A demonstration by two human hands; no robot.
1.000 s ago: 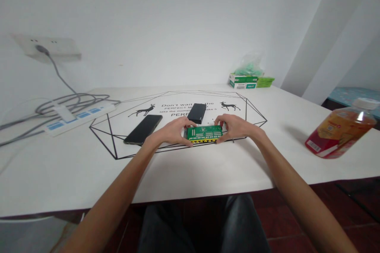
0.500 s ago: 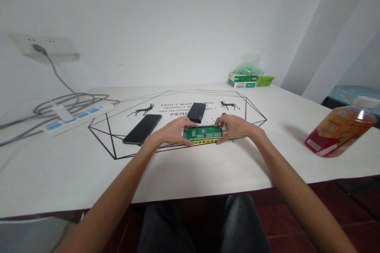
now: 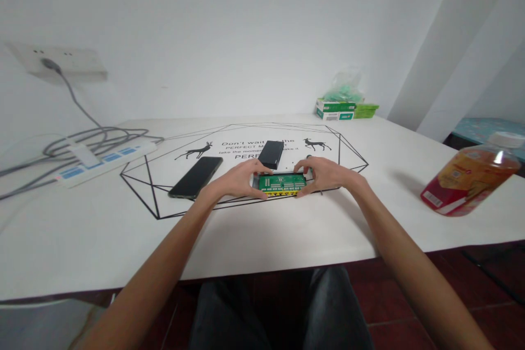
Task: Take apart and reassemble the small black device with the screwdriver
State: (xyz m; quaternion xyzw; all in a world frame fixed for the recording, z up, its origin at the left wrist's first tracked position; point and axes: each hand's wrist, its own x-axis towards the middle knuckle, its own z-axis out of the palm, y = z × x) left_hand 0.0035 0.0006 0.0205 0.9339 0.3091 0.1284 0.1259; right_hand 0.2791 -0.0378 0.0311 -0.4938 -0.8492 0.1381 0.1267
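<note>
A green circuit board (image 3: 282, 181) with yellow connectors along its front edge lies in front of me, in what looks like a dark, shallow casing. My left hand (image 3: 245, 179) grips its left end, thumb at the front and fingers at the back. At the right end, my right hand (image 3: 319, 176) holds it the same way. Just behind the board is a black box-shaped case (image 3: 271, 154). A black smartphone (image 3: 196, 177) lies to the left of my left hand. Tiny dark bits, too small to name, are scattered behind the board.
A white power strip (image 3: 107, 164) with tangled grey cables lies at the left. On the right stands a bottle of orange drink (image 3: 471, 178). Green and white boxes (image 3: 335, 110) with a plastic bag on top sit at the back right.
Both hands keep their hold on the board's ends, with the right thumb shifted slightly along the front edge. The whole view has moved a little.
</note>
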